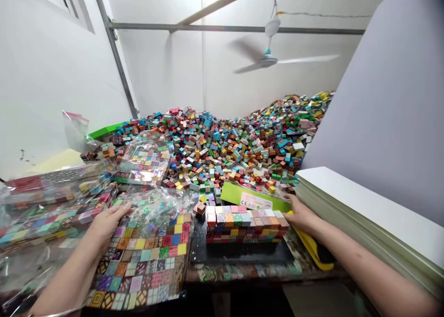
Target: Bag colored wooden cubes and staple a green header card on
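My left hand (110, 222) lies at the upper left edge of a clear plastic bag of printed cubes (149, 261), fingers together and closed on the film. The cubes lie flat in rows of many colours and patterns. My right hand (303, 216) is closed at the right end of a bright green card strip (232, 194) with a white CE label; its fingertips are partly hidden. In front of the strip, a block of stacked cubes (246, 226) sits on a black tray (243, 254). Two loose brown cubes (200, 209) sit at the block's left.
A large heap of loose cubes (222, 141) fills the back. More bagged cubes (144, 159) pile up at the left. A yellow and black tool (314, 250) lies under my right wrist. A stack of white sheets (367, 210) borders the right side. A fan (268, 60) spins overhead.
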`<state>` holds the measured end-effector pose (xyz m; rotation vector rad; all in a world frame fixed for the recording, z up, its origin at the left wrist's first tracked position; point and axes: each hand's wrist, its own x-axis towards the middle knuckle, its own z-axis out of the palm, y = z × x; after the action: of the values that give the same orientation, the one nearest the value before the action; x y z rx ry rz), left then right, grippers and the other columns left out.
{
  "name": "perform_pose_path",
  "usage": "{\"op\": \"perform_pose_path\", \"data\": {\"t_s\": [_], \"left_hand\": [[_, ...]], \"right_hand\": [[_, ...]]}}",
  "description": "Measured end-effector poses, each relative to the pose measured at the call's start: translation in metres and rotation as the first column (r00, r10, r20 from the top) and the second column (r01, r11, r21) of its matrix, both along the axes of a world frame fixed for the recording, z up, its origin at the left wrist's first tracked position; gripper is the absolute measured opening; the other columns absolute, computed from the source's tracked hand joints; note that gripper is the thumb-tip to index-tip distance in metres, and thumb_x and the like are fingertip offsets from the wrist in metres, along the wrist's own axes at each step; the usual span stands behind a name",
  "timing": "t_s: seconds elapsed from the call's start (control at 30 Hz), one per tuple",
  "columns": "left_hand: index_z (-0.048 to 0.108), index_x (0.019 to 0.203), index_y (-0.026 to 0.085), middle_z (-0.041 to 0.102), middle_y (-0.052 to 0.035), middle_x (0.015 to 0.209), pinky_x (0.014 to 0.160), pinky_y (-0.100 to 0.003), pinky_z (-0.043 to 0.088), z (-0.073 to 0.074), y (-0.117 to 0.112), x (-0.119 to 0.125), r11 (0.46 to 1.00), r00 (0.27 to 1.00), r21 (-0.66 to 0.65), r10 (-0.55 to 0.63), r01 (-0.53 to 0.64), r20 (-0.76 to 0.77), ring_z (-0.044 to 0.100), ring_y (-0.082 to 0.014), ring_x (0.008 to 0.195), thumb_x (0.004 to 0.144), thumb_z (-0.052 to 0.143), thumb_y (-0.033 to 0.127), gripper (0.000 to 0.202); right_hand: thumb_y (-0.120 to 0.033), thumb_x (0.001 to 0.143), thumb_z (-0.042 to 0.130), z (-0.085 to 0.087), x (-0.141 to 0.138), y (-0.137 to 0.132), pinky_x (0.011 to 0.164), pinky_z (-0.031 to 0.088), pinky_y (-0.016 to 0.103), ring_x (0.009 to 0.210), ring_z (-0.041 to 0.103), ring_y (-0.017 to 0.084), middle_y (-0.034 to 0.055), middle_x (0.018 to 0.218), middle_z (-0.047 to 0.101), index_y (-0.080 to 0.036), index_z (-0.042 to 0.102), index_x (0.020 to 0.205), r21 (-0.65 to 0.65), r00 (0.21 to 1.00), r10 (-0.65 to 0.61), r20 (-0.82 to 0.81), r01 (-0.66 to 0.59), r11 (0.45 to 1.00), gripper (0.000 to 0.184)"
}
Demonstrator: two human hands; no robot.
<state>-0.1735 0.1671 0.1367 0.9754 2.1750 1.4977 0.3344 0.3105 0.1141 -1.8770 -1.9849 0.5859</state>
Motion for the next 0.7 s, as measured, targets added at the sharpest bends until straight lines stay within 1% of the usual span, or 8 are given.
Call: {"op": "perform_pose_path", "data": {"t_s": [0.07, 0.17, 0.23, 0.33, 0.43, 0.57, 0.63, 0.7], "left_hand": [[0.068, 0.072, 0.018, 0.070, -0.0027, 0.074, 0.064, -0.035, 0.052, -0.005, 0.009, -0.003, 0.996, 0.996, -0.061, -0.057, 0.061, 0.068, 0.063, -0.0246, 0.074, 0.054, 0.071, 0.052, 0.039], [0.068, 0.070, 0.015, 0.069, -0.0068, 0.076, 0.067, -0.035, 0.050, -0.013, 0.022, -0.008, 0.987, 0.992, -0.126, -0.096, 0.105, 0.079, 0.062, -0.0279, 0.080, 0.050, 0.069, 0.055, 0.045], [0.068, 0.068, 0.015, 0.069, -0.0084, 0.077, 0.069, -0.035, 0.049, -0.018, 0.029, -0.011, 0.976, 0.990, -0.168, -0.131, 0.137, 0.046, 0.061, -0.0299, 0.083, 0.050, 0.066, 0.058, 0.047], [0.069, 0.070, 0.016, 0.070, -0.0091, 0.082, 0.071, -0.035, 0.048, -0.022, 0.036, -0.013, 0.962, 0.985, -0.226, -0.168, 0.155, -0.036, 0.062, -0.0303, 0.084, 0.056, 0.060, 0.058, 0.046], [0.068, 0.070, 0.015, 0.069, -0.0112, 0.082, 0.069, -0.037, 0.048, -0.023, 0.040, -0.013, 0.952, 0.974, -0.278, -0.173, 0.126, -0.149, 0.062, -0.0316, 0.082, 0.059, 0.055, 0.057, 0.045], [0.066, 0.065, 0.016, 0.069, -0.0112, 0.075, 0.066, -0.036, 0.047, -0.022, 0.042, -0.011, 0.957, 0.958, -0.271, -0.167, 0.101, -0.235, 0.062, -0.0322, 0.077, 0.058, 0.055, 0.054, 0.041], [0.066, 0.065, 0.017, 0.069, -0.0091, 0.072, 0.064, -0.034, 0.047, -0.022, 0.042, -0.008, 0.963, 0.947, -0.252, -0.165, 0.095, -0.275, 0.063, -0.0306, 0.075, 0.059, 0.054, 0.053, 0.038], [0.066, 0.064, 0.018, 0.069, -0.0076, 0.071, 0.062, -0.033, 0.048, -0.021, 0.040, -0.004, 0.972, 0.935, -0.222, -0.146, 0.076, -0.322, 0.063, -0.0293, 0.072, 0.060, 0.054, 0.052, 0.036]], "right_hand": [[-0.031, 0.071, 0.059, -0.004, -0.001, 0.006, 0.092, 0.037, 0.032, 0.117, 0.044, 0.026, 0.0175, 0.130, 0.044, -0.011, 0.024, 0.137, 0.003, 0.997, 0.076, 0.028, -0.076, 0.997, 0.077], [-0.027, 0.070, 0.061, -0.006, -0.005, 0.015, 0.093, 0.036, 0.033, 0.117, 0.043, 0.026, 0.0138, 0.128, 0.047, -0.017, 0.032, 0.135, -0.012, 0.985, 0.142, 0.099, -0.142, 0.990, 0.072], [-0.026, 0.069, 0.063, -0.004, -0.008, 0.020, 0.089, 0.039, 0.034, 0.110, 0.049, 0.028, 0.0145, 0.120, 0.052, -0.018, 0.041, 0.130, -0.021, 0.976, 0.146, 0.163, -0.145, 0.989, 0.066], [-0.030, 0.067, 0.065, 0.004, -0.012, 0.024, 0.084, 0.040, 0.038, 0.101, 0.052, 0.032, 0.0156, 0.109, 0.055, -0.018, 0.051, 0.121, -0.003, 0.959, 0.124, 0.257, -0.127, 0.992, 0.057], [-0.031, 0.065, 0.067, 0.011, -0.016, 0.026, 0.085, 0.039, 0.041, 0.104, 0.048, 0.035, 0.0167, 0.112, 0.053, -0.019, 0.055, 0.115, 0.030, 0.939, 0.122, 0.323, -0.138, 0.990, 0.053], [-0.030, 0.065, 0.068, 0.011, -0.022, 0.029, 0.091, 0.035, 0.037, 0.115, 0.042, 0.032, 0.0137, 0.128, 0.046, -0.021, 0.048, 0.125, 0.032, 0.920, 0.180, 0.349, -0.203, 0.979, 0.064], [-0.030, 0.066, 0.067, 0.008, -0.025, 0.032, 0.089, 0.037, 0.035, 0.112, 0.046, 0.029, 0.0104, 0.125, 0.050, -0.024, 0.046, 0.126, 0.016, 0.915, 0.200, 0.350, -0.219, 0.976, 0.064], [-0.031, 0.067, 0.066, 0.007, -0.026, 0.035, 0.084, 0.040, 0.033, 0.107, 0.051, 0.028, 0.0082, 0.119, 0.056, -0.025, 0.051, 0.119, 0.017, 0.912, 0.207, 0.354, -0.227, 0.974, 0.055]]}}
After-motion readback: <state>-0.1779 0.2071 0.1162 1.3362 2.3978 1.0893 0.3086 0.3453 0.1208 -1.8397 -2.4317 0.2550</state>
